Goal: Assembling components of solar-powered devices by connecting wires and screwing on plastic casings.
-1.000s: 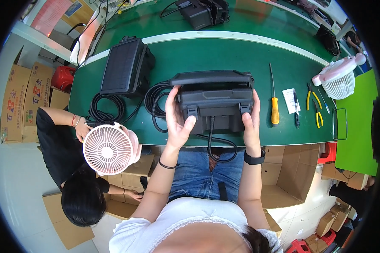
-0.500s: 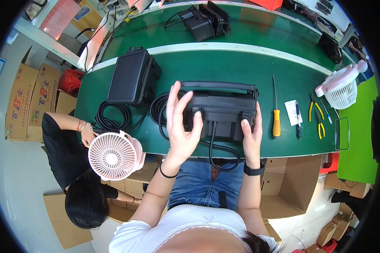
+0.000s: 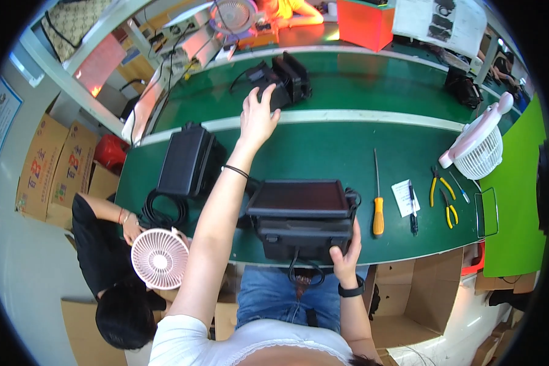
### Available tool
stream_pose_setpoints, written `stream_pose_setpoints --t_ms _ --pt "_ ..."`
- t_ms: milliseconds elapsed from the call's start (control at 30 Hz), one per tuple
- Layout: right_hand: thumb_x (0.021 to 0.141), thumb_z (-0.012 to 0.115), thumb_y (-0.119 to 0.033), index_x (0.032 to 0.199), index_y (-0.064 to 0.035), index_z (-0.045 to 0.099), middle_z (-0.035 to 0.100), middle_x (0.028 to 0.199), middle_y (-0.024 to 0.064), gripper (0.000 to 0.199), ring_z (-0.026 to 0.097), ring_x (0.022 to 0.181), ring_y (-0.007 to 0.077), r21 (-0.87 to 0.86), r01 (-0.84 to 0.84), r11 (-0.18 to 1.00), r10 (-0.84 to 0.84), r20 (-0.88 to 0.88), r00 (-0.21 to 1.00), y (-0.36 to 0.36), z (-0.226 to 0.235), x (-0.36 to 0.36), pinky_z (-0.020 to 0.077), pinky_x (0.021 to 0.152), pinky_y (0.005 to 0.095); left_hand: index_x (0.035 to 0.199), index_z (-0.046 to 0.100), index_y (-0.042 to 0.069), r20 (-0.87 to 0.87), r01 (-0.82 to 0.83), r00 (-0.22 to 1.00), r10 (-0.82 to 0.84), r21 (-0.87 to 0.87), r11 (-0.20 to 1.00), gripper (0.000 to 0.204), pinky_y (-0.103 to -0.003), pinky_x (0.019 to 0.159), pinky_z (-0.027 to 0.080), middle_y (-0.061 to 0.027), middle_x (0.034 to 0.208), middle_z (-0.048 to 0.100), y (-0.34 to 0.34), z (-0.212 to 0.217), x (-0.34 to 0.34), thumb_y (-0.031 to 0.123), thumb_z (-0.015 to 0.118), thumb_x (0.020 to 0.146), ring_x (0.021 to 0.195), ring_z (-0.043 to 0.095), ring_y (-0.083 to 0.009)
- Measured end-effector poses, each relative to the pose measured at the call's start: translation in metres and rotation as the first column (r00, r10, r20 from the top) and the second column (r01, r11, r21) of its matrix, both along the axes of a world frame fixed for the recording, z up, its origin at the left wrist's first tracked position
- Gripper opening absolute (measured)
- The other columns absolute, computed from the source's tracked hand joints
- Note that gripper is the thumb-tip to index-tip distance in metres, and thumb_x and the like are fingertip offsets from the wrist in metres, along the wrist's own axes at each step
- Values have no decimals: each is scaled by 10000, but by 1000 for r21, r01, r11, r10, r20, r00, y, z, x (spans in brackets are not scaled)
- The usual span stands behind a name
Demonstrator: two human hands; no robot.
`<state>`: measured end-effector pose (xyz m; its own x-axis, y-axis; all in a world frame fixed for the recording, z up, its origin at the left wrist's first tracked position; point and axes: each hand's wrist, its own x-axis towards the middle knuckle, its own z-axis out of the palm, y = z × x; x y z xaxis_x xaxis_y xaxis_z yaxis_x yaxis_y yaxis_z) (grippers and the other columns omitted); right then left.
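Reaching far across the green workbench (image 3: pixel 323 146), the person's left hand (image 3: pixel 257 116) is spreading its fingers wide over a small black device (image 3: pixel 282 82) lying on the far side of the bench's white stripe, fingertips touching its near edge. Closer in, the right hand (image 3: pixel 346 256) is gripping the front right corner of a large black case (image 3: pixel 302 216) sitting at the bench's near edge, its cable (image 3: pixel 300 276) hanging toward the lap. Just right of the case, a yellow-handled screwdriver (image 3: pixel 378 204) is lying; a pink fan (image 3: pixel 160 258) is standing at lower left.
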<state>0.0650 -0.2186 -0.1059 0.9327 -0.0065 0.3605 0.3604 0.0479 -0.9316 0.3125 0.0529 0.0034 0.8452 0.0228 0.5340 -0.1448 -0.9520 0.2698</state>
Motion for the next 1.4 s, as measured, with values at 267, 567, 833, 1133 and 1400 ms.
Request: stream_pose_setpoints --t_ms 267,567,833,1133,1400 --pt "838 730 -455 1460 47 387 384 1493 344 870 405 1398 446 -50 54 997 -50 92 994 1 -2 -4 334 1137 471 1460 423 388 -114 -146 978 173 213 966 742 -743 965 409 -179 1617 145 -5 -29 55 53 652 839 1373 233 -632" --pt "845 708 -520 1455 90 363 375 1509 311 929 367 1424 412 -85 30 996 -22 95 995 -3 3 2 275 1169 477 1328 501 365 -110 -223 964 244 174 959 589 -525 792 585 -163 1460 427 6 -36 73 4 585 870 1005 642 -500" --pt "830 722 -514 1432 66 414 376 1494 349 890 403 1398 443 -90 33 995 -25 89 996 -3 13 4 322 1141 475 1193 522 218 -110 -92 989 97 48 995 352 -539 1130 345 -216 1409 441 23 -23 33 9 517 910 1191 565 -428" --pt "835 711 -512 1450 58 396 362 1516 324 896 376 1421 425 -83 23 996 -18 61 998 -3 15 2 298 1159 462 1162 569 208 -107 83 992 -72 102 991 271 -485 762 572 -233 1272 525 -22 12 -29 76 587 927 936 662 -456" --pt "852 707 -518 1474 32 389 370 1536 274 890 370 1431 401 -16 -21 1000 21 22 1000 2 13 16 293 1169 445 1281 598 230 -265 486 833 -487 -74 871 460 -426 974 505 -157 1322 543 -1 40 -95 -21 593 896 1185 580 -377"
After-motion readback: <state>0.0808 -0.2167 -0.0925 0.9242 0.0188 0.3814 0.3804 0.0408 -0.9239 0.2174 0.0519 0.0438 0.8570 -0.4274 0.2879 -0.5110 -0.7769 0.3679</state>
